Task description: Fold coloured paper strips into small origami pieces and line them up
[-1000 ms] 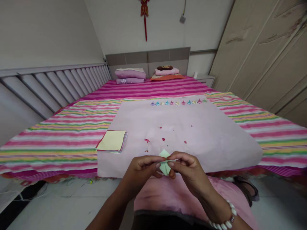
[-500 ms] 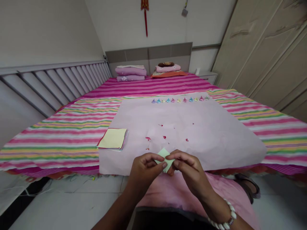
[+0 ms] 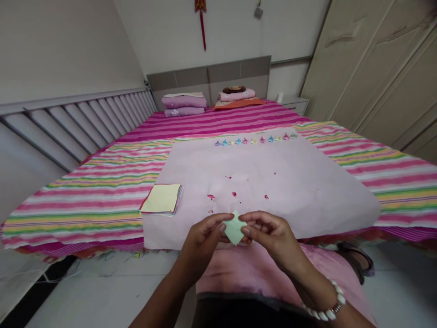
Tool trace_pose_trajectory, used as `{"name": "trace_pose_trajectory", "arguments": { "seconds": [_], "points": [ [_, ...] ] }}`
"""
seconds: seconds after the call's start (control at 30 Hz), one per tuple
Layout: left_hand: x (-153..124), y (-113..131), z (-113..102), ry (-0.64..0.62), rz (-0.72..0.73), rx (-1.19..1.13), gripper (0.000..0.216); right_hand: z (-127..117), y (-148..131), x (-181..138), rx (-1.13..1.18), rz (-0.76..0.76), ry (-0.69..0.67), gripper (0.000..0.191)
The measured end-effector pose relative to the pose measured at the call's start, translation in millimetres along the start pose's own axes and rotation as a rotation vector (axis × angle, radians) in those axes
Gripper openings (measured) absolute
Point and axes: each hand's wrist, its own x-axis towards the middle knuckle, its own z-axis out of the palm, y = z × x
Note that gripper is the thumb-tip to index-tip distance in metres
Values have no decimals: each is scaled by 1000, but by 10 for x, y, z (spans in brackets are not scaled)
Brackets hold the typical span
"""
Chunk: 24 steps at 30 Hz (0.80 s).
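Observation:
A small light green folded paper (image 3: 235, 230), diamond-shaped with its points up and down, is held in front of me near the sheet's front edge. My left hand (image 3: 208, 233) pinches its left corner between thumb and fingers. On the opposite side, my right hand (image 3: 266, 232), with a white bead bracelet at the wrist, pinches the right corner. Fingertips cover both side corners, and part of the fingers is behind the paper. To the left lies a stack of square paper (image 3: 161, 198), pale yellow on top.
A large pale sheet (image 3: 300, 196) covers the striped bed (image 3: 95, 182). Along its far side runs a row of several small folded paper pieces (image 3: 253, 141) in mixed colours. Red marks (image 3: 234, 194) dot its middle. Folded bedding (image 3: 184, 105) sits by the headboard (image 3: 187, 79).
Both thumbs have moved outward from the paper's middle to its side corners, so more of its face shows. My view has shifted slightly.

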Motion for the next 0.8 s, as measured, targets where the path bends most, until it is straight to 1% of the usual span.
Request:
{"name": "trace_pose_trajectory", "arguments": {
  "seconds": [0.1,0.2,0.3,0.43,0.53,0.63,0.8],
  "points": [
    [15,5,-36,23,66,122,15,-14,2,-8,-17,-23,22,17],
    [17,21,-30,78,122,211,8,-22,19,-18,-52,-68,28,18],
    [15,39,-6,71,103,220,9,-26,23,-24,-87,-86,21,20],
    [8,50,14,66,57,228,20,-29,-9,-34,-182,-145,11,14],
    [-8,41,33,113,68,298,25,-31,-55,-52,-315,-224,11,11],
    [-23,20,71,172,108,364,27,-29,-93,-71,-445,-338,-24,16],
    [-5,-16,120,170,260,408,16,-17,-101,-70,-643,-540,-103,29]
  ]
}}
